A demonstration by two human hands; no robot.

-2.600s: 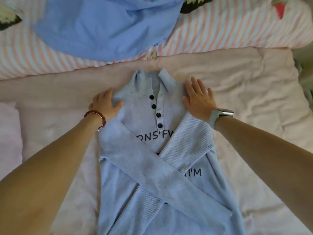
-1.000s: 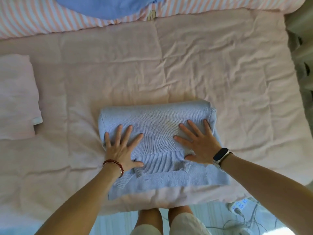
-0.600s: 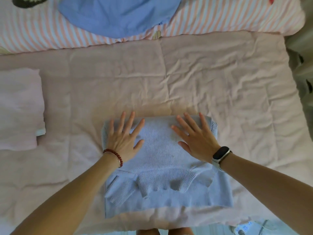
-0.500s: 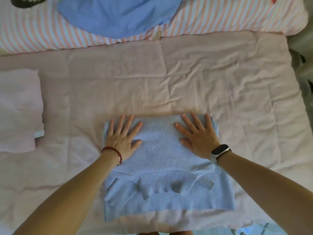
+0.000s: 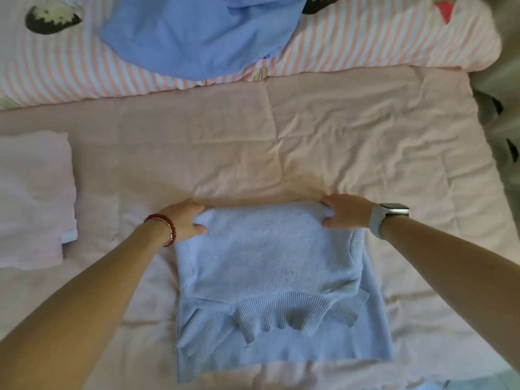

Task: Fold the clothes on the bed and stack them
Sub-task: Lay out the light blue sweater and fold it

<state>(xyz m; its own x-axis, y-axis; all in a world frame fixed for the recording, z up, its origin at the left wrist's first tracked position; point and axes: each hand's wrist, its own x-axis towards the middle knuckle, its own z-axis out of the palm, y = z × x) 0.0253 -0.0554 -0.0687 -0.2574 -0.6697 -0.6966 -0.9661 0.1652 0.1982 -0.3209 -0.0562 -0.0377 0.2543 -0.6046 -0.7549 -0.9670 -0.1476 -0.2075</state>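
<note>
While set aside at nine o'clock as the stack's likely base, folded pink garment (image 5: pixel 31 198). Left hand (image 5: pixel 184 219) and right hand (image 5: pixel 344 211) pinching far corners of half-folded pale blue sweater (image 5: pixel 270 266), mid-bed at six o'clock, probably for another fold. Unfolded blue garment (image 5: pixel 202 32) waiting at twelve o'clock.

Folded light-blue knit sweater (image 5: pixel 270 257) lies flat on the pink bed (image 5: pixel 281 142), ribbed cuffs showing.

Fingertips of both hands (image 5: pixel 185 219) are hidden under the folded sweater (image 5: pixel 270 266).
</note>
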